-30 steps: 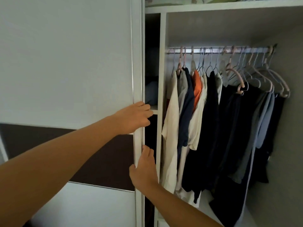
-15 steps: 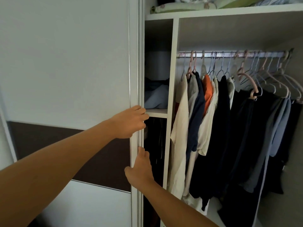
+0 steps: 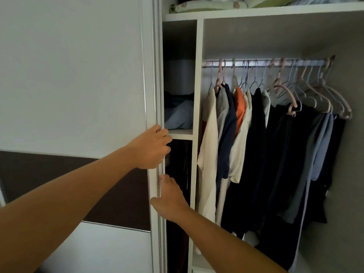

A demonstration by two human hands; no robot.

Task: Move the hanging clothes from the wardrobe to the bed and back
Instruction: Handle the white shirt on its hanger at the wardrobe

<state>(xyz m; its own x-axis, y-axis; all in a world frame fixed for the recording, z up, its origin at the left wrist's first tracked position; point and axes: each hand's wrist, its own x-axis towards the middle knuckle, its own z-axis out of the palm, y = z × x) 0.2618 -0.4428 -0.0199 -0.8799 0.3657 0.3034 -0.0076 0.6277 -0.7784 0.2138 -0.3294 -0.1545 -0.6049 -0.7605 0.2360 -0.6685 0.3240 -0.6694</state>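
Both hands on the sliding door edge: left hand fingers curled round it, right hand fingers pressed flat just below. Push evenly so it doesn't jam.

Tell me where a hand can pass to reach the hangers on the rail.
Free: the gap above the clothes, between the rail and the shelf above. The rail's left end is bare. Crowded: the hangers bunch at the right end. Both hands, left and right, are on the door's edge.
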